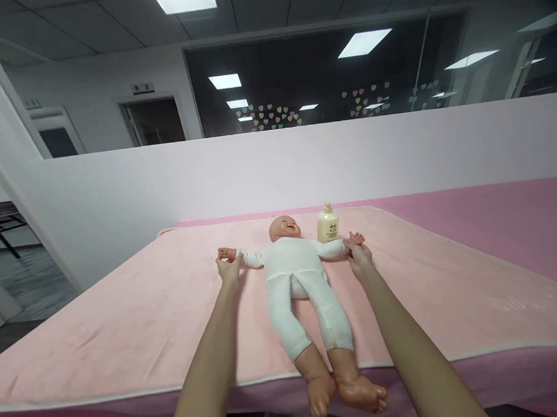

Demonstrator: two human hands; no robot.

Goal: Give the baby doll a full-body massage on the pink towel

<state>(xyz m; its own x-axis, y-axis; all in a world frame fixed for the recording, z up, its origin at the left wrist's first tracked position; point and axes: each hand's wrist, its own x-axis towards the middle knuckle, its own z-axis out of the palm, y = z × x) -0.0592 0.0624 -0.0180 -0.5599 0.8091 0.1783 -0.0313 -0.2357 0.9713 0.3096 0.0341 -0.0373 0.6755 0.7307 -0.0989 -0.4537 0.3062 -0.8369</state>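
A baby doll [293, 260] with a white cloth body lies on its back on a pink towel [138, 303], head away from me and feet over the near edge. Its arms are stretched out to both sides. My left hand [229, 269] is closed round the doll's wrist on the left, where the sleeve meets the plastic hand. On the other side my right hand [359, 258] grips the doll's other wrist, fingers bent round it. Close by the doll's head and my right hand stands a pale yellow pump bottle [328, 223], upright.
The towel covers a padded pink surface [494, 222] that extends to the right. Behind it rises a low white wall [304, 163] with a dark window [327, 75] above. A black-legged table [1, 223] stands beyond an opening at the left.
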